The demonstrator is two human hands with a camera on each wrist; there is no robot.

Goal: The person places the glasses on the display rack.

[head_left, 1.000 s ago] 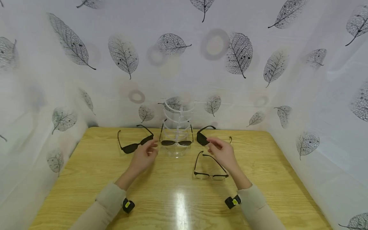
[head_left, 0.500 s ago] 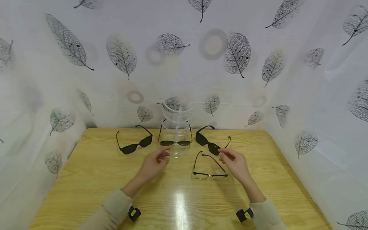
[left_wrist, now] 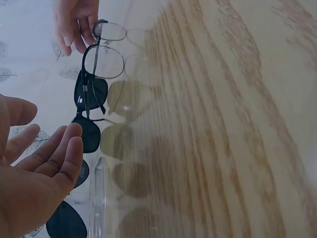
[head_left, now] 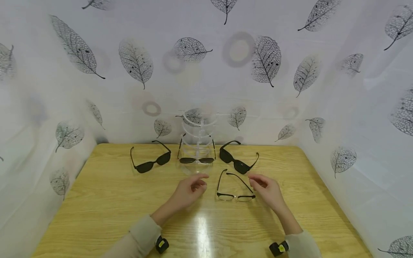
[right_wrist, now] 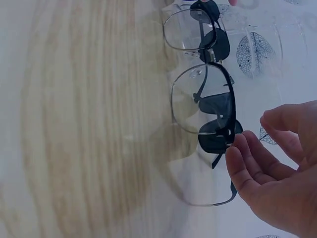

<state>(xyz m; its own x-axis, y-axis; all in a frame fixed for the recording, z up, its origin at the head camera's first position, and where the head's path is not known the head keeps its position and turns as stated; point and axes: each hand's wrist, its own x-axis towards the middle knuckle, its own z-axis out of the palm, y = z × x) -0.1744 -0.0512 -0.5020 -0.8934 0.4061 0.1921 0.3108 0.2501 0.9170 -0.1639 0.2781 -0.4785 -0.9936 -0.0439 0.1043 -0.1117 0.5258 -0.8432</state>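
Observation:
Clear-lensed eyeglasses with a black browline [head_left: 226, 195] lie on the table between my two hands, temples pointing back. My left hand [head_left: 188, 191] hovers to their left, fingers loosely bent and holding nothing. On the other side is my right hand [head_left: 268, 191]; in the right wrist view its fingertips [right_wrist: 237, 144] are right at the hinge corner of the eyeglasses [right_wrist: 232, 94], thumb held apart. Black sunglasses [head_left: 241, 167] lie with temples unfolded just behind the eyeglasses.
A clear tiered display stand [head_left: 200, 133] stands at the table's back, with thin-framed sunglasses [head_left: 188, 160] on a low tier. Another black pair of sunglasses [head_left: 145, 167] lies left of it. A leaf-print curtain [head_left: 206, 86] encloses the wooden table [head_left: 106, 200] at back and sides.
My left hand has moved right and nearer, from the left sunglasses to beside the eyeglasses. My right hand has left the right-hand black sunglasses and come down next to the eyeglasses.

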